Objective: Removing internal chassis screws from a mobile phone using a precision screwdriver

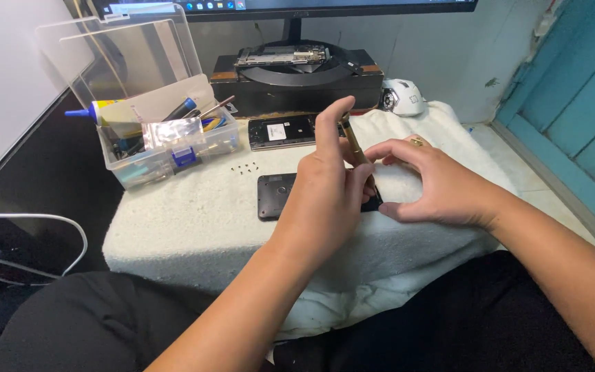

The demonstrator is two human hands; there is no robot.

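A black phone body [275, 195] lies face down on a white towel [194, 220], partly hidden under my hands. My left hand [328, 189] grips a thin gold-coloured screwdriver [354, 146] upright, its tip down at the phone's right part. My right hand [435, 182], a ring on one finger, rests on the towel and pinches the phone's right end, thumb and fingers curved around it. Several tiny screws [246, 167] lie on the towel just behind the phone. A second phone part [282, 131], dark with a white label, lies farther back.
A clear plastic box [163, 148] with tools, a glue tube and its lid raised stands at the back left. Behind are a black stand [297, 83] with a disassembled device, a monitor foot and a white mouse [402, 96]. White cables [29, 241] run at left. Blue wall at right.
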